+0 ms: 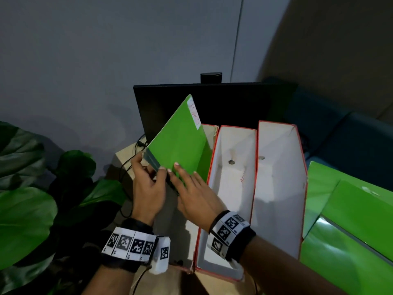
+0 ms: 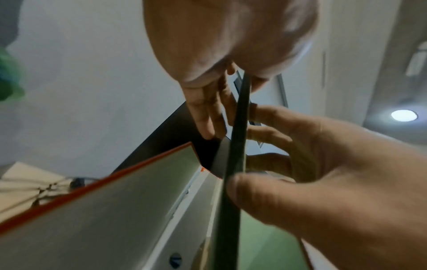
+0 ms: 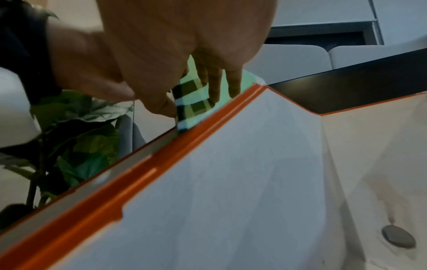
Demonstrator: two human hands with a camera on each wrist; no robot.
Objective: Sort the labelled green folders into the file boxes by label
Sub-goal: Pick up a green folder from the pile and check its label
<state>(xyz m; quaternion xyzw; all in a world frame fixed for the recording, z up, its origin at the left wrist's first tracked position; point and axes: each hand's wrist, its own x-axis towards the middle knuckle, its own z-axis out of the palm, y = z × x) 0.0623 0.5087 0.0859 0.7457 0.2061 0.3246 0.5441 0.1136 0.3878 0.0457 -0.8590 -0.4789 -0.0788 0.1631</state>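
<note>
A green folder [image 1: 180,143] with a white label [image 1: 194,112] at its top corner stands tilted, its lower edge down inside the leftmost of three white, orange-edged file boxes [image 1: 209,129]. My left hand [image 1: 148,184] pinches the folder's near spine corner between thumb and fingers; in the left wrist view the dark folder edge [image 2: 233,182] runs between them. My right hand [image 1: 193,194] lies flat with straight fingers on the folder's face, and the right wrist view shows those fingers [image 3: 215,80] on the folder [image 3: 196,102]. The middle box [image 1: 234,177] and the right box [image 1: 280,188] hold no folders.
More green folders [image 1: 350,231] lie stacked at the right of the boxes. A black monitor [image 1: 212,99] stands right behind the boxes. Big plant leaves [image 1: 27,209] fill the left side, and cables [image 1: 127,167] run over the desk corner.
</note>
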